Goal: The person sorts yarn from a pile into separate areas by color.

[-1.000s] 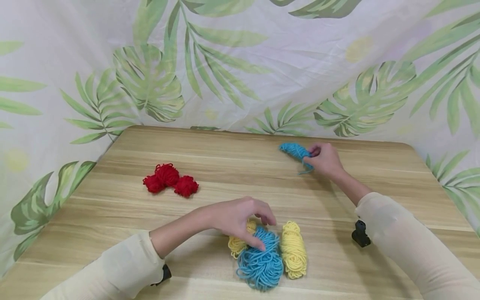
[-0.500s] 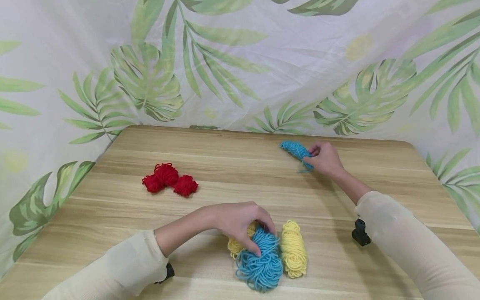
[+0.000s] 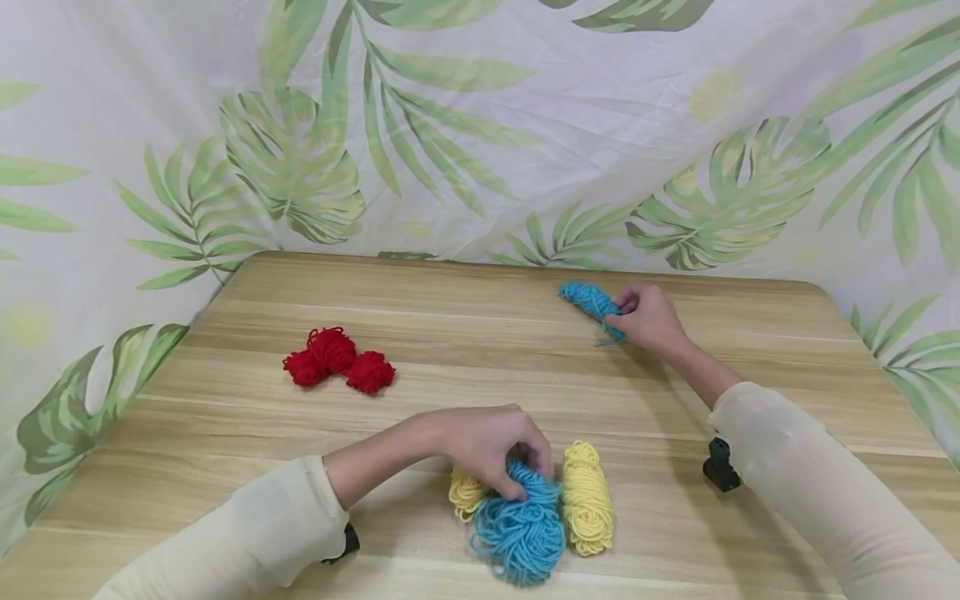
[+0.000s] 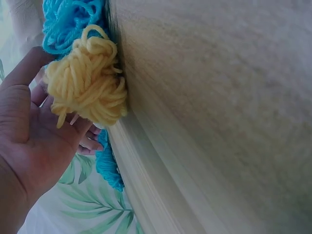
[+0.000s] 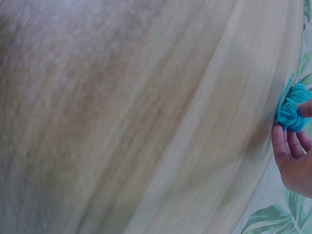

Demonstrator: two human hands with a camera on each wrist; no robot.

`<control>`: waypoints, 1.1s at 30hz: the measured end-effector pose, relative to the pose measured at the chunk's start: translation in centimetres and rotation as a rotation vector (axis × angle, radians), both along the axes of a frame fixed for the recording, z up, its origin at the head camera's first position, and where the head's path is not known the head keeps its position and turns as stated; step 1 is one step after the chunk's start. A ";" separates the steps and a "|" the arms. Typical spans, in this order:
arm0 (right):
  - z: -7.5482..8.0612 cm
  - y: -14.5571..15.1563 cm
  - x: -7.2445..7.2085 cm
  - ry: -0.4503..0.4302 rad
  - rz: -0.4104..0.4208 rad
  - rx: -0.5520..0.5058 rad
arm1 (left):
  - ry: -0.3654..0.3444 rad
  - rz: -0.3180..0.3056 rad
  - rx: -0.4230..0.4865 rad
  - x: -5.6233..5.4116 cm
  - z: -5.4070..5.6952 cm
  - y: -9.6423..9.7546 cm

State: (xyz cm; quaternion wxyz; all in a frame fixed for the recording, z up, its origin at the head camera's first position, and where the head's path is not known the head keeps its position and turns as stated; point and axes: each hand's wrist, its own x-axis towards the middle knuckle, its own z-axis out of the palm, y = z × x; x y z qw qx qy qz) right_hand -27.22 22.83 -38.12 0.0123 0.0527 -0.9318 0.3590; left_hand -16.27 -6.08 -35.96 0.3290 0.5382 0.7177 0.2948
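At the front middle of the table, my left hand (image 3: 495, 446) pinches the far end of a large blue yarn skein (image 3: 521, 537) between thumb and fingers. A yellow yarn skein (image 3: 467, 496) lies against its left side, partly hidden by that hand; the left wrist view shows this yellow skein (image 4: 87, 80) in front of the fingers. Another yellow skein (image 3: 588, 500) stands along the blue one's right side. Near the table's back edge my right hand (image 3: 651, 318) holds the right end of a smaller blue yarn skein (image 3: 590, 300), a loose strand trailing below it.
Three small red yarn bundles (image 3: 332, 350) lie close together at the left of the wooden table (image 3: 450, 358). A leaf-print cloth (image 3: 465, 142) hangs behind the table's back edge. Dark wrist cameras (image 3: 722, 465) sit under both sleeves.
My left hand has lowered and its fingers have closed on the far end of the large blue skein, shifting slightly right. My right hand stays on the small blue skein.
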 end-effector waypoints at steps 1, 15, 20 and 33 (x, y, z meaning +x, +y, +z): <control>0.0 0.0 0.0 -0.001 0.000 0.000 | -0.007 -0.001 0.002 0.0 0.0 0.1; 0.2 -0.2 0.0 -0.011 -0.013 0.021 | -0.043 0.014 0.027 0.2 0.2 0.3; 0.2 -0.2 0.0 0.005 -0.008 0.023 | -0.065 0.040 0.053 0.0 0.2 0.1; 0.2 -0.4 0.2 0.013 -0.013 0.009 | -0.085 0.062 0.128 -0.9 1.6 -0.5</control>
